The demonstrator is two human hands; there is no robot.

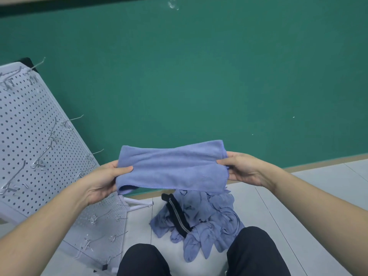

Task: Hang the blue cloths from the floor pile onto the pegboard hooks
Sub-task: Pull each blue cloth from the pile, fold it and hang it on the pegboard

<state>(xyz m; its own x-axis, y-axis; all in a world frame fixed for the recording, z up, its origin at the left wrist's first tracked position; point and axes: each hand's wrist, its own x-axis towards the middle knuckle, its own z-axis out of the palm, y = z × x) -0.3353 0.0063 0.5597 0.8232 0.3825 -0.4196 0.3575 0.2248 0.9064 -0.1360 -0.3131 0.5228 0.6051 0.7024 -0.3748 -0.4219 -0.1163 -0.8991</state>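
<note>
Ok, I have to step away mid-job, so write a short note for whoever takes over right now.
Left hand and right hand each grip one end of a folded blue cloth, held stretched in the air in front of the green wall.
The pile of blue cloths lies on the floor with a black strap across it.
The pegboard stands to the left; every hook in view is bare.
Done: one cloth picked up.
Left: hang it, then the pile.

A green wall (199,76) fills the far side, with a few pale scuffs (one smear near its top edge). A tan baseboard (326,161) runs beneath it on the right, meeting the pale grey tiled floor (298,196).
</note>
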